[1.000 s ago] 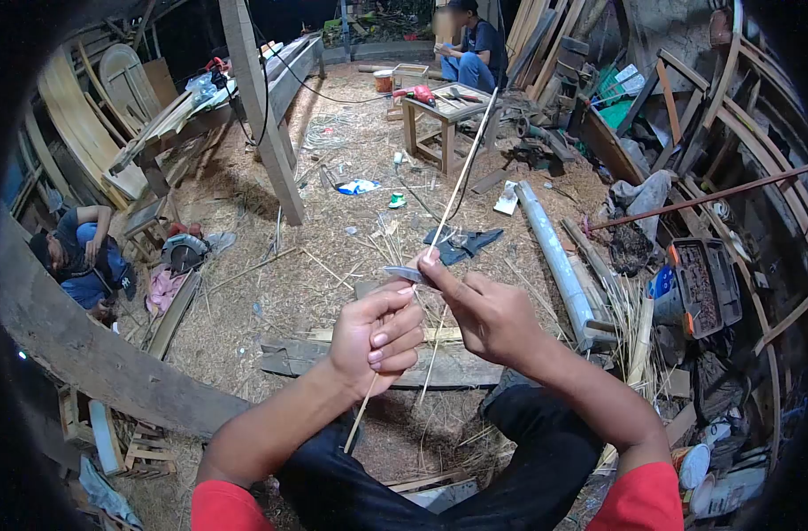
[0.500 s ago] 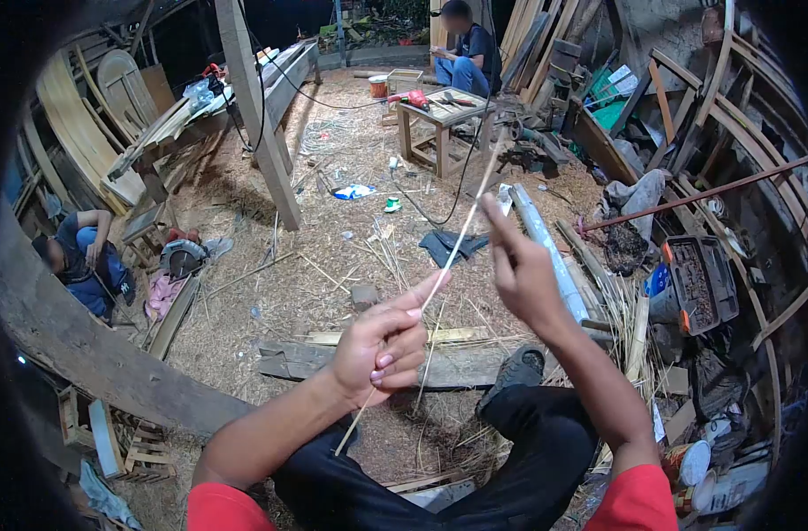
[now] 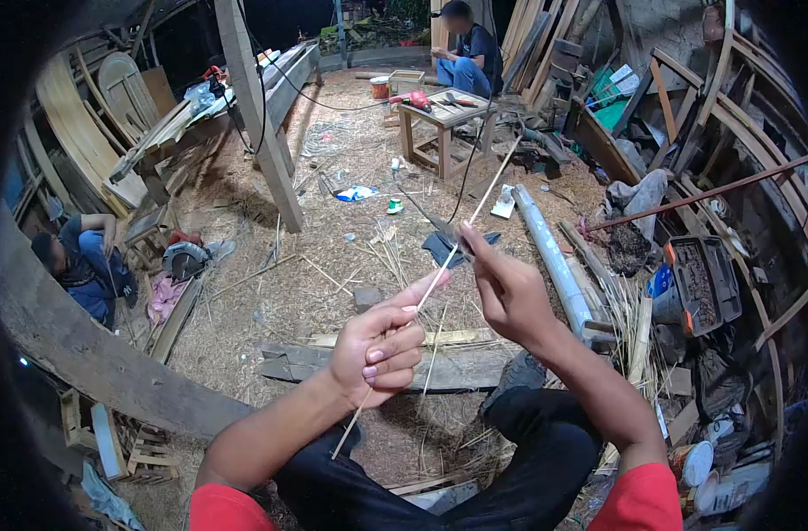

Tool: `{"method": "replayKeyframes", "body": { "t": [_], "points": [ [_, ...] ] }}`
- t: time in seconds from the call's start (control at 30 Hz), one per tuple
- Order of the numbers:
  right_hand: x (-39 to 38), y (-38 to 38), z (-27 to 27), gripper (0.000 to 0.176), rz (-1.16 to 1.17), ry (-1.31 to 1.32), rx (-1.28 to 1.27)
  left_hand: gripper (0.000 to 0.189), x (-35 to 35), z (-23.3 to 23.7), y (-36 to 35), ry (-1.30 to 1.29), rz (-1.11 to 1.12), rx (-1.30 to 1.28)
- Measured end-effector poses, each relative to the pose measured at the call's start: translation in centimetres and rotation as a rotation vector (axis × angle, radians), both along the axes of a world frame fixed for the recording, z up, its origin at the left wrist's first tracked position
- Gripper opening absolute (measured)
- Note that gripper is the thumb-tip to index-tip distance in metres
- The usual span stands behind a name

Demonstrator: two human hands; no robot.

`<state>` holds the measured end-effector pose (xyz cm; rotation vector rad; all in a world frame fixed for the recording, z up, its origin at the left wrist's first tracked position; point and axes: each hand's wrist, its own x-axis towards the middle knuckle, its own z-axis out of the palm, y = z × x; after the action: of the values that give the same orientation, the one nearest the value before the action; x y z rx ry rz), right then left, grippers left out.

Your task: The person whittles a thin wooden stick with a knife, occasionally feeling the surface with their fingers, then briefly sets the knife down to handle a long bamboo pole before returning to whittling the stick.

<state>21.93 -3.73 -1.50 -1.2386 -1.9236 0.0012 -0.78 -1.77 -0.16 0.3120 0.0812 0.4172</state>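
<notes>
A thin pale strip of wood or bamboo (image 3: 492, 188) runs diagonally from above my lap up to the right. My left hand (image 3: 384, 352) is wrapped round its lower part, with the index finger stretched along it. The strip's lower end sticks out below the fist, over my dark trousers. Higher up, my right hand (image 3: 507, 296) is closed at the strip, holding a small knife (image 3: 439, 225) whose blade points up and to the left. The knife's handle is hidden in the fingers.
A wooden beam (image 3: 289, 365) lies before my feet. Thin strips are scattered over the shavings. A small table (image 3: 439, 111) with tools stands ahead, a person (image 3: 469, 53) behind it. Another person (image 3: 90, 261) sits at left, near a circular saw (image 3: 187, 257). An open toolbox (image 3: 703, 283) is right.
My right hand has moved down and left along the strip, nearer my left hand. The blade now shows clearly. The strip's upper end has shifted slightly right.
</notes>
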Motion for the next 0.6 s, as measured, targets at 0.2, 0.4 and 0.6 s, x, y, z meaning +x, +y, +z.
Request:
{"method": "replayKeyframes", "body": {
  "t": [0.2,0.4,0.6],
  "points": [
    [-1.4,-0.7,-0.4,0.057,0.087,-0.113,-0.009,0.051,-0.8,-0.4,0.6,-0.026,0.015,-0.107],
    [1.4,1.4,-0.3,0.049,-0.121,0.365,-0.244,0.053,-0.2,0.2,0.2,0.088,0.013,0.082],
    [-1.3,-1.1,-0.7,0.058,0.17,-0.045,-0.029,0.052,0.1,0.1,0.6,0.213,0.093,0.152]
  ]
}}
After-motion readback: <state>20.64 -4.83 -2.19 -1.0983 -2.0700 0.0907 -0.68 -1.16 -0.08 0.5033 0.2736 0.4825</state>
